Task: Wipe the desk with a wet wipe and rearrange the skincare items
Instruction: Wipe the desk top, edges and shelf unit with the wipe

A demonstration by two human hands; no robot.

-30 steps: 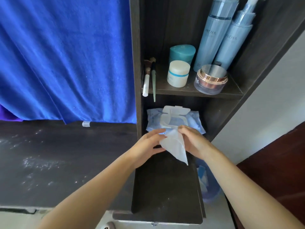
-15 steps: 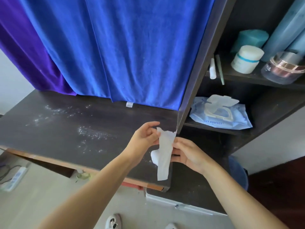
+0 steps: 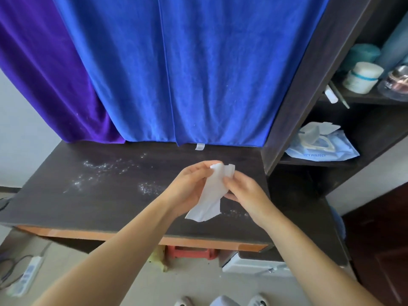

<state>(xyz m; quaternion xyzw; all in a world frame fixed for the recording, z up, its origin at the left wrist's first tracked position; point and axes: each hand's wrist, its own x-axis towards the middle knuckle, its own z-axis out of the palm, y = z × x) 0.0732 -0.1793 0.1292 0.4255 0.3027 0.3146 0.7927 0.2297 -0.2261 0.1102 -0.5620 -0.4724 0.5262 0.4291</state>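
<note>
A white wet wipe (image 3: pixel 212 195) hangs folded between both hands above the dark desk (image 3: pixel 106 206). My left hand (image 3: pixel 189 186) pinches its top left edge and my right hand (image 3: pixel 245 188) pinches its right side. White dust specks (image 3: pixel 103 168) lie scattered on the desk top. On the shelf unit at the right sits the open blue wipe pack (image 3: pixel 322 144). Above it stand skincare items: a white jar (image 3: pixel 362 77), a teal jar (image 3: pixel 362 54), a rose-gold jar (image 3: pixel 397 82) and a pale blue bottle (image 3: pixel 395 49).
A blue curtain (image 3: pixel 198 69) and a purple curtain (image 3: pixel 44 69) hang behind the desk. The dark shelf post (image 3: pixel 309 74) bounds the desk on the right. A power strip (image 3: pixel 26 274) lies on the floor at left. A red stool (image 3: pixel 189 252) sits under the desk.
The view swung left from the shelf to the desk. Both hands carried the wipe from the pack to over the desk and shifted their hold on it.
</note>
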